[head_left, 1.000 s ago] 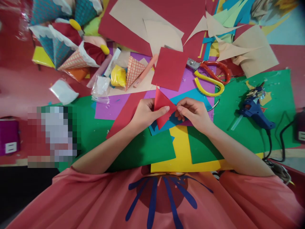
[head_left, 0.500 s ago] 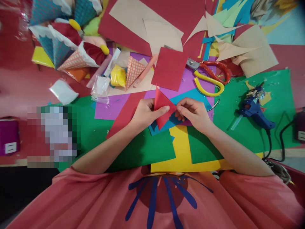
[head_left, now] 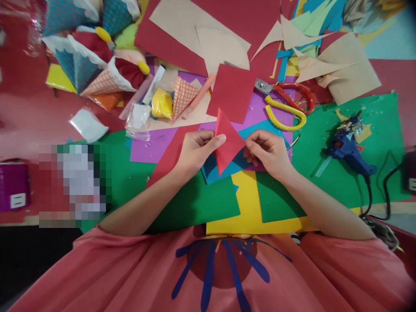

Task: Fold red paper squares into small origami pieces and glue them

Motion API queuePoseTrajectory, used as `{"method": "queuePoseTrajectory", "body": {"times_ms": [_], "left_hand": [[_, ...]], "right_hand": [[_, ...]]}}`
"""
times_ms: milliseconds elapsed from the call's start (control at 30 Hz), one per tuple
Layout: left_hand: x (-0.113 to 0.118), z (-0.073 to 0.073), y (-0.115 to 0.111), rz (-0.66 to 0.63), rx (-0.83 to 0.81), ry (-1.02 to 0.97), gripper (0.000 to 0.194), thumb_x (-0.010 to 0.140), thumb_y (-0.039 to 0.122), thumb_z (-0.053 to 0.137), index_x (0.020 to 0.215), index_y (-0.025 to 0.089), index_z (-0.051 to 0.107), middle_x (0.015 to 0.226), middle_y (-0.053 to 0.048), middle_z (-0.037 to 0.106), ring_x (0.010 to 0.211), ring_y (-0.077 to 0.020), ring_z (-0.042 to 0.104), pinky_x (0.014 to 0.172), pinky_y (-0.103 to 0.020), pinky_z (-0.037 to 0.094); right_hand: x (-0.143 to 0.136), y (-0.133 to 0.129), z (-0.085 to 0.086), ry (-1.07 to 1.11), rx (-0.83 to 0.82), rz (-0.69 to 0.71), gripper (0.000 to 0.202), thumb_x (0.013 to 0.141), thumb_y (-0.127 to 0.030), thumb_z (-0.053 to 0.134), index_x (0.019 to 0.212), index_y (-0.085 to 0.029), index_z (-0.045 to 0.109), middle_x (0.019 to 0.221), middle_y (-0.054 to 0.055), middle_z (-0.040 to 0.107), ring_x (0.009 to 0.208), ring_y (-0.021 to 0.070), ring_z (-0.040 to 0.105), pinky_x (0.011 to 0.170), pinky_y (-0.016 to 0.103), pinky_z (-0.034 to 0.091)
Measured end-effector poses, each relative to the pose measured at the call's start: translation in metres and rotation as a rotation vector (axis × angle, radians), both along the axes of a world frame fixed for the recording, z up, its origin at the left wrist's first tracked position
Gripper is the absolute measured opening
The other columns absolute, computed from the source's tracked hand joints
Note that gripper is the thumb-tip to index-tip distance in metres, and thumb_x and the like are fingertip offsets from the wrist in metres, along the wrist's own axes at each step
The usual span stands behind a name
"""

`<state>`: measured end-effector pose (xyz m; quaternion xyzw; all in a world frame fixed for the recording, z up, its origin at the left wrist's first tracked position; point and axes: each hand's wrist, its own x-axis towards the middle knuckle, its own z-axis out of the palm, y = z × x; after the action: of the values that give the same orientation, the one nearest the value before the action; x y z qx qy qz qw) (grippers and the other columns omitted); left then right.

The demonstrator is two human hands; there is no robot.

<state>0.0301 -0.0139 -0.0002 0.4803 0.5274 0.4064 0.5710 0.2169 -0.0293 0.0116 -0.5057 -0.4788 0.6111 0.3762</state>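
Note:
A red paper triangle (head_left: 229, 145), apparently folded, is held up in front of me with one corner pointing right. My left hand (head_left: 199, 149) pinches its left edge, thumb on top and fingers behind. My right hand (head_left: 268, 151) has thumb and fingertips closed at the right corner. Beneath the triangle lies a blue sheet (head_left: 209, 169). Just beyond it rests a red paper square (head_left: 231, 93), with scissors (head_left: 286, 102) with one red and one yellow handle to its right.
A blue glue gun (head_left: 349, 151) lies on green sheets (head_left: 383, 125) at the right, its cord running toward me. Checked paper cones (head_left: 108, 78), a bagged yellow lump (head_left: 161, 103) and a white packet (head_left: 88, 125) sit at the left. Beige paper scraps (head_left: 344, 69) lie at the back.
The triangle has shifted slightly right and turned, showing more of its face. My left thumb has slid back toward its left edge. My right hand has moved a little right with the corner.

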Motion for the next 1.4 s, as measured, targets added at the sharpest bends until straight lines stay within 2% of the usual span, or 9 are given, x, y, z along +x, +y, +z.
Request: {"method": "queuePoseTrajectory", "body": {"times_ms": [100, 233, 467, 600, 700, 933, 1167, 1300, 1400], "left_hand": [[-0.001, 0.001, 0.001, -0.008, 0.051, 0.015, 0.057, 0.067, 0.059, 0.074, 0.047, 0.018, 0.04, 0.047, 0.006, 0.033, 0.044, -0.0045, 0.028, 0.042, -0.024, 0.02], [0.0, 0.004, 0.001, -0.019, 0.09, 0.063, 0.059, 0.067, 0.061, 0.073, 0.047, 0.019, 0.038, 0.047, 0.006, 0.027, 0.043, -0.0046, 0.023, 0.042, -0.026, 0.016], [-0.001, 0.009, 0.004, 0.041, 0.132, 0.0, 0.038, 0.071, 0.049, 0.072, 0.056, 0.018, 0.057, 0.053, 0.004, 0.048, 0.05, -0.0064, 0.041, 0.048, -0.022, 0.034], [-0.002, 0.012, 0.005, 0.067, 0.229, 0.1, 0.033, 0.073, 0.042, 0.071, 0.056, 0.018, 0.057, 0.051, 0.004, 0.049, 0.049, -0.0063, 0.042, 0.048, -0.021, 0.037], [-0.003, 0.012, 0.004, 0.069, 0.239, 0.1, 0.034, 0.073, 0.044, 0.071, 0.057, 0.018, 0.057, 0.052, 0.004, 0.05, 0.05, -0.0062, 0.042, 0.048, -0.021, 0.038], [-0.002, 0.014, 0.005, 0.069, 0.196, 0.088, 0.047, 0.066, 0.061, 0.074, 0.056, 0.018, 0.057, 0.052, 0.004, 0.048, 0.049, -0.0062, 0.039, 0.046, -0.021, 0.034], [-0.002, 0.012, 0.004, 0.064, 0.166, 0.098, 0.047, 0.068, 0.058, 0.072, 0.052, 0.018, 0.054, 0.049, 0.004, 0.044, 0.047, -0.0062, 0.035, 0.045, -0.023, 0.029], [-0.002, 0.01, 0.004, 0.066, 0.155, 0.038, 0.044, 0.07, 0.051, 0.074, 0.052, 0.018, 0.05, 0.051, 0.004, 0.042, 0.048, -0.0059, 0.034, 0.046, -0.024, 0.028], [-0.003, 0.009, 0.005, 0.032, 0.095, 0.001, 0.045, 0.069, 0.055, 0.073, 0.055, 0.018, 0.05, 0.052, 0.004, 0.041, 0.049, -0.0062, 0.034, 0.046, -0.023, 0.025]], "right_hand": [[0.0, 0.0, 0.0, 0.001, 0.011, -0.025, 0.035, 0.077, -0.049, 0.068, 0.07, -0.019, 0.052, 0.057, -0.004, 0.059, 0.044, 0.0049, 0.052, 0.036, 0.015, 0.039], [0.0, -0.001, 0.0, -0.004, 0.024, -0.037, 0.036, 0.078, -0.05, 0.068, 0.071, -0.019, 0.053, 0.057, -0.004, 0.059, 0.045, 0.0046, 0.053, 0.037, 0.015, 0.039], [0.001, 0.001, -0.001, -0.006, 0.036, -0.043, 0.035, 0.078, -0.049, 0.068, 0.07, -0.019, 0.052, 0.056, -0.004, 0.059, 0.044, 0.0049, 0.052, 0.037, 0.016, 0.039], [0.001, 0.001, 0.0, -0.025, 0.059, -0.047, 0.035, 0.078, -0.05, 0.067, 0.071, -0.019, 0.052, 0.057, -0.004, 0.059, 0.044, 0.0051, 0.052, 0.038, 0.017, 0.039], [0.0, -0.001, 0.001, -0.052, 0.09, -0.031, 0.033, 0.08, -0.049, 0.066, 0.071, -0.019, 0.053, 0.058, -0.004, 0.059, 0.046, 0.0049, 0.052, 0.04, 0.018, 0.039], [0.0, -0.002, 0.002, -0.075, 0.136, -0.016, 0.027, 0.082, -0.042, 0.064, 0.071, -0.02, 0.053, 0.059, -0.004, 0.058, 0.048, 0.0058, 0.051, 0.044, 0.02, 0.041], [0.001, -0.002, 0.002, -0.101, 0.152, -0.025, 0.022, 0.083, -0.036, 0.062, 0.071, -0.02, 0.053, 0.059, -0.004, 0.058, 0.048, 0.0058, 0.05, 0.044, 0.02, 0.04], [0.002, -0.002, 0.003, -0.099, 0.148, 0.022, 0.018, 0.081, -0.031, 0.061, 0.07, -0.02, 0.052, 0.06, -0.003, 0.057, 0.05, 0.0062, 0.052, 0.044, 0.019, 0.04], [0.003, -0.001, 0.003, -0.118, 0.144, 0.075, 0.018, 0.082, -0.031, 0.06, 0.07, -0.02, 0.052, 0.06, -0.003, 0.056, 0.05, 0.0064, 0.051, 0.045, 0.019, 0.04]]}}
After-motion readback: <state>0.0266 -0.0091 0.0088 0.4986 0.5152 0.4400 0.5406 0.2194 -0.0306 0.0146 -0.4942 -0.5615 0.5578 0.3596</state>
